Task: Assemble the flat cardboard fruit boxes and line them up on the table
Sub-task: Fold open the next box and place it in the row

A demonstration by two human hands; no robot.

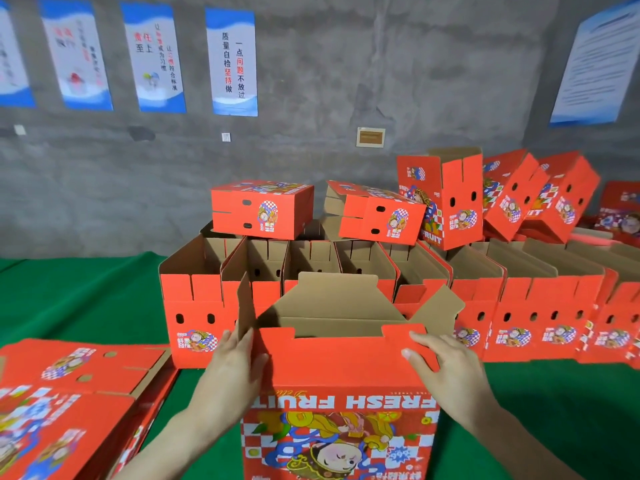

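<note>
What I'd worry about is the box itself: its top flaps stand loose, and if one hand presses harder than the other, the shell could skew or a flap fold in the wrong order and crease. It's also close to the row behind, so a shove might knock that line crooked.

The left hand has its fingers straight, lying up the box's left corner against the side flap, thumb on the red front. It's bracing, not gripping. The right hand lies flat on the front panel near its right top corner, fingers out along the raised tab, thumb beside them; I can't tell if any fingertip hooks over the edge.

The box stands upright at the near edge of the table, roughly mid-way along it, the back flap up and the right flap splayed outward. Just behind, finished boxes stand touching side by side, with a few more tipped on top. The flat stack waits at the near left corner.
</note>
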